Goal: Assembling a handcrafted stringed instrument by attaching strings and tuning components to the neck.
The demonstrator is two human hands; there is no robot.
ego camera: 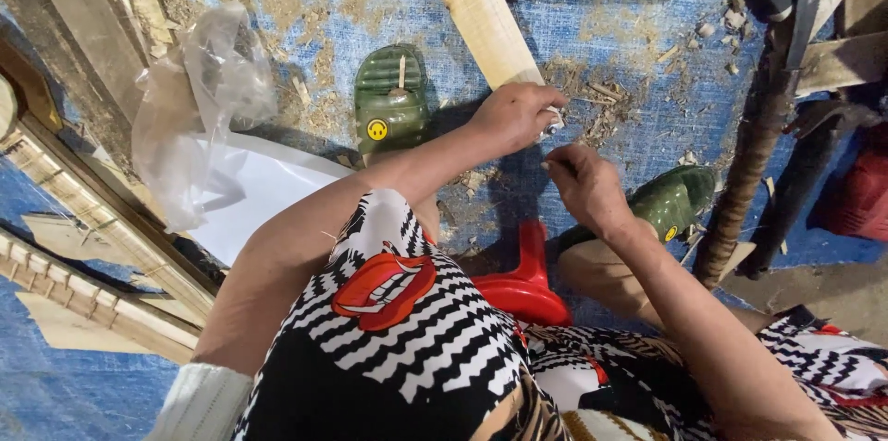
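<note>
My left hand [514, 113] rests on the near end of a pale wooden plank [474, 4] that lies on the blue tarp, fingers curled around a small white object [553, 122] at the plank's end. My right hand [583, 184] hovers just below and to the right, with its fingertips pinched together near that object; what it pinches is too small to tell. Both forearms reach out over my knees, which are covered in black-and-white patterned cloth [407, 330].
Green sandals [390, 97] [680, 200] sit on my feet on the sawdust-strewn blue tarp [601, 52]. A red plastic stool [527, 284] is under me. A clear plastic bag [199, 99] and white sheet lie left, carved wooden rails [83, 210] farther left, a dark pole [749, 163] right.
</note>
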